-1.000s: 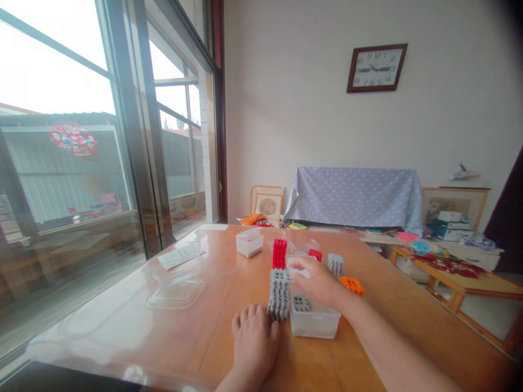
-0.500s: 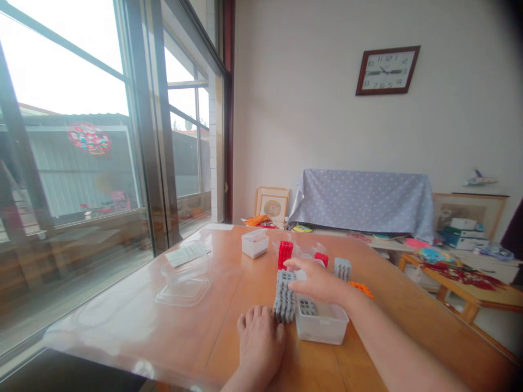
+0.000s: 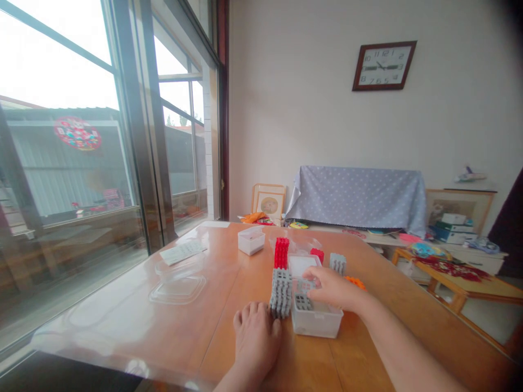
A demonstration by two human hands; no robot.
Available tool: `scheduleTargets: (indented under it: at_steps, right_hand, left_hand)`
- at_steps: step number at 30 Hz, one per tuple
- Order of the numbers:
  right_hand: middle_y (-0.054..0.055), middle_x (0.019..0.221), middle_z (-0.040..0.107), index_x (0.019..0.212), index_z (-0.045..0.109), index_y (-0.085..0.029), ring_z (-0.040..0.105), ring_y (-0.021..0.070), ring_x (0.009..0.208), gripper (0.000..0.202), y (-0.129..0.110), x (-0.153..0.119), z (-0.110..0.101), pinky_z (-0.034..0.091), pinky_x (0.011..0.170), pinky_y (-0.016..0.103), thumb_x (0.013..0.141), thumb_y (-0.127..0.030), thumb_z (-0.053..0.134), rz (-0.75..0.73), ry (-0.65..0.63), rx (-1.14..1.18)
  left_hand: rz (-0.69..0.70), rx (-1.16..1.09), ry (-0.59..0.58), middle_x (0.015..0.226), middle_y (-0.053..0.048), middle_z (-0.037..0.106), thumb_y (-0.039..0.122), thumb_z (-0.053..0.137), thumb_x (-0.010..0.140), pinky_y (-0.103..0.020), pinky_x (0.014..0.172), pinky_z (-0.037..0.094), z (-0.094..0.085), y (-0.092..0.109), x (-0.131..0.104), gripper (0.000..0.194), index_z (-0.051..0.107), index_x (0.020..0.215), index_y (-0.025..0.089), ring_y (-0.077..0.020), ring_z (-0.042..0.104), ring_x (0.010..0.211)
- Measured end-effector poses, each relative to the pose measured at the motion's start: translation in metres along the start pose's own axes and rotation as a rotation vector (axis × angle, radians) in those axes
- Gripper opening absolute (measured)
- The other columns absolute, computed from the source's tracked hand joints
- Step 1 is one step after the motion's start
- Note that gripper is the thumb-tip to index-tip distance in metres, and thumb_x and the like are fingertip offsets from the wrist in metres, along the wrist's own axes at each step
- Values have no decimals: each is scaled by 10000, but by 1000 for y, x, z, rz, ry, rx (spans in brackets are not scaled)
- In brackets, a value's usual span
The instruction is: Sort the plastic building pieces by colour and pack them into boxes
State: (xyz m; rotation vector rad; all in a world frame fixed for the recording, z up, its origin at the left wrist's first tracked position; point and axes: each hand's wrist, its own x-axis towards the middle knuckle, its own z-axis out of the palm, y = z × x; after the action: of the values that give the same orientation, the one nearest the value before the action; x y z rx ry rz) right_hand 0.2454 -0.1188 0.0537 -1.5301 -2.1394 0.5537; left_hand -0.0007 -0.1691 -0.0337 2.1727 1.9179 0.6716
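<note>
My left hand (image 3: 256, 335) lies on the table just left of a stack of grey lattice-like plastic blocks (image 3: 281, 293). Its fingers are loosely bent and the thumb is near the base of the stack. Over a clear plastic box (image 3: 316, 325) with its lid tipped back, my right hand (image 3: 333, 287) has thumb and fingers around a pale grey block (image 3: 305, 286). Its grip is partly hidden. Another grey block (image 3: 303, 302) shows inside the box. Behind the grey stack stands a red block stack (image 3: 281, 252).
A smaller red piece (image 3: 317, 255), grey blocks (image 3: 337, 263) and an orange piece (image 3: 355, 282) lie beyond my right arm. A small clear box (image 3: 250, 241) stands farther back. Leftward are a clear lid (image 3: 177, 289) and a printed sheet (image 3: 183, 252). The window is on the left.
My right hand has moved from the top of the grey stack down and right to the open box. My left hand stays beside the stack. The view has shifted slightly.
</note>
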Motion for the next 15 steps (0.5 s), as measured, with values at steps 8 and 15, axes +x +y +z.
scheduleTargets:
  at_steps: [8, 15]
  right_hand:
    - [73, 1147, 700, 1103, 689, -189, 635, 237, 1008, 401, 1, -1, 14, 440, 826, 289, 703, -192, 674, -25, -15, -79]
    - [19, 892, 739, 913, 695, -203, 642, 196, 837, 181, -11, -10, 14, 413, 718, 262, 872, -205, 519, -13, -17, -82]
  left_hand:
    - [2, 0, 9, 1139, -83, 661, 343, 455, 904, -429, 1017, 300, -3, 1, -1, 219, 629, 993, 245, -292, 535, 1140]
    - [0, 26, -22, 1165, -83, 658, 358, 435, 923, -426, 1029, 302, -5, 3, -1, 237, 628, 1007, 249, -293, 529, 1164]
